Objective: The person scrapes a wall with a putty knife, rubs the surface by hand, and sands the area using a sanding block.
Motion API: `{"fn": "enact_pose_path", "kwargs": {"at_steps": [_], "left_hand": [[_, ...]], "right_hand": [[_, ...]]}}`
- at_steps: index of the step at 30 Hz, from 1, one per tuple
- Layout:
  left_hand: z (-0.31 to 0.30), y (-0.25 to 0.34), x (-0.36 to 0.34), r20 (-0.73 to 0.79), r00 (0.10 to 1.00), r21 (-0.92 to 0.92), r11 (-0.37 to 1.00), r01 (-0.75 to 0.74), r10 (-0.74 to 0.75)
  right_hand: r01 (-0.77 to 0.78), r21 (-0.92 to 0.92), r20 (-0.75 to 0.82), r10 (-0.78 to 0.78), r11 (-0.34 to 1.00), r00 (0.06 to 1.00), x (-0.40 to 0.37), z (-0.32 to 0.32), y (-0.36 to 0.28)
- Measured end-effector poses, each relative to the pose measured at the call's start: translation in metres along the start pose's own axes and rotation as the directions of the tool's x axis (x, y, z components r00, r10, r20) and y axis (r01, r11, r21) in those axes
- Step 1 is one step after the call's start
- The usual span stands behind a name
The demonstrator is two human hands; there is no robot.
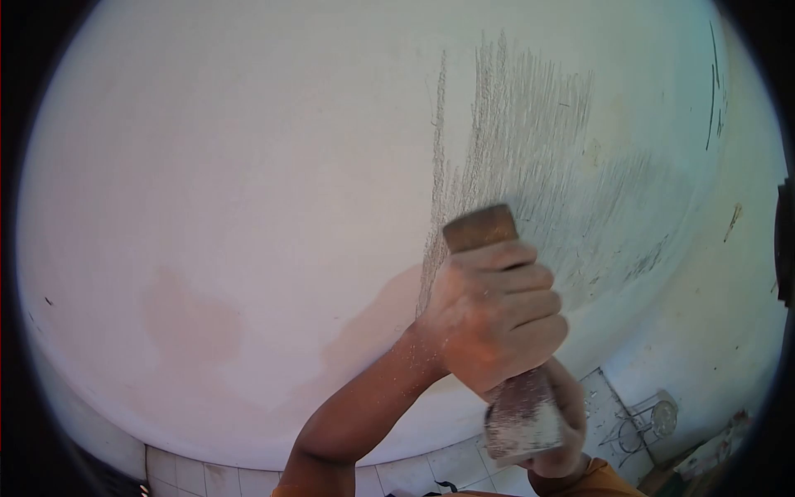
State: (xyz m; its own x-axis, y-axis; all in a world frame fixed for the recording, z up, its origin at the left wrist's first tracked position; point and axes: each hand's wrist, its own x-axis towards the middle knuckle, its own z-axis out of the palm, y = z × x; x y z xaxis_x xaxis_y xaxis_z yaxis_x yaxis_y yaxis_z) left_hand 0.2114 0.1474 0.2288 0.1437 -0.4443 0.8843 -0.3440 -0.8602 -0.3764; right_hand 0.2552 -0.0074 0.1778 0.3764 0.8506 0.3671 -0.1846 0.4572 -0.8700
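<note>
My left hand (pixel 501 319), dusted white, is wrapped in a fist around the middle of a long wooden tool (pixel 482 228). The brown upper end sticks out above my knuckles. Below the fist, the lower end looks worn and smeared with white. My right hand (pixel 571 414) grips that lower end, partly hidden behind it. Both hands are in front of a pale wall (pixel 248 166). A patch of dense, mostly upright grey scratches (pixel 534 124) marks the wall above and right of my hands. The side of the tool facing the wall is hidden.
White floor tiles (pixel 406 476) run along the wall's foot. At lower right stands a thin metal-framed object with a round top (pixel 662 414), with some clutter (pixel 712 455) beside it. Another wall (pixel 729 290) meets this one on the right. Dark scratches (pixel 712 87) show near that corner.
</note>
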Motion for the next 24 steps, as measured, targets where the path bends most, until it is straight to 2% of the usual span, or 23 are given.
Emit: {"fn": "enact_pose_path", "kwargs": {"at_steps": [2, 5, 7, 8, 9, 11, 13, 15, 16, 18, 20, 22, 24], "left_hand": [[-0.007, -0.007, 0.020, 0.007, 1.000, -0.010, 1.000, -0.013, 0.013], [-0.009, -0.003, 0.013, 0.130, 0.988, 0.052, 0.996, 0.073, -0.079], [-0.004, -0.006, 0.011, 0.069, 0.996, 0.124, 0.991, 0.041, -0.050], [-0.001, -0.007, 0.009, 0.038, 0.999, 0.157, 0.987, 0.028, -0.035], [-0.003, -0.010, 0.016, 0.056, 0.998, 0.154, 0.988, 0.031, -0.040], [-0.013, -0.017, 0.035, 0.097, 0.994, 0.150, 0.988, 0.037, -0.052], [-0.005, -0.019, 0.030, 0.031, 0.999, 0.149, 0.988, 0.030, -0.035], [0.001, -0.018, 0.020, 0.014, 0.999, 0.129, 0.991, 0.030, -0.032], [-0.001, -0.019, 0.025, 0.027, 1.000, 0.121, 0.993, 0.003, -0.007], [-0.008, -0.028, 0.042, 0.037, 0.998, 0.108, 0.993, -0.046, 0.042], [-0.005, -0.029, 0.046, 0.006, 1.000, 0.137, 0.991, -0.010, 0.009], [0.001, -0.028, 0.038, -0.040, 0.999, 0.120, 0.993, -0.008, 0.013], [-0.003, -0.016, 0.034, 0.100, 0.991, 0.144, 0.987, 0.078, -0.093]], "right_hand": [[0.149, -0.325, -0.118, -0.197, 0.934, 0.973, 0.003, 0.006, 0.001], [-0.045, 0.091, 0.069, 0.039, 0.995, 0.997, 0.008, -0.016, -0.007], [0.129, -0.163, 0.176, -0.099, 0.978, 0.979, 0.009, -0.024, 0.005], [0.220, -0.310, 0.205, -0.160, 0.925, 0.965, 0.008, -0.028, 0.010], [0.285, -0.508, 0.192, -0.215, 0.813, 0.957, 0.008, -0.028, 0.008], [0.344, -0.814, 0.206, -0.322, 0.467, 0.924, 0.009, -0.024, 0.003], [0.293, -0.955, 0.251, -0.401, 0.046, 0.881, 0.009, -0.019, -0.002], [0.244, -0.968, 0.201, -0.414, 0.053, 0.888, 0.008, -0.017, -0.006], [0.241, -0.931, 0.122, -0.391, 0.273, 0.912, 0.009, -0.016, -0.010], [0.199, -0.731, -0.002, -0.294, 0.652, 0.956, 0.015, -0.015, -0.020], [0.098, -0.413, -0.070, -0.139, 0.906, 0.988, 0.016, -0.012, -0.030], [0.016, -0.081, -0.019, -0.018, 0.997, 1.000, 0.016, -0.010, -0.032], [-0.062, 0.198, 0.124, 0.038, 0.978, 0.992, 0.017, -0.011, -0.025]]}}
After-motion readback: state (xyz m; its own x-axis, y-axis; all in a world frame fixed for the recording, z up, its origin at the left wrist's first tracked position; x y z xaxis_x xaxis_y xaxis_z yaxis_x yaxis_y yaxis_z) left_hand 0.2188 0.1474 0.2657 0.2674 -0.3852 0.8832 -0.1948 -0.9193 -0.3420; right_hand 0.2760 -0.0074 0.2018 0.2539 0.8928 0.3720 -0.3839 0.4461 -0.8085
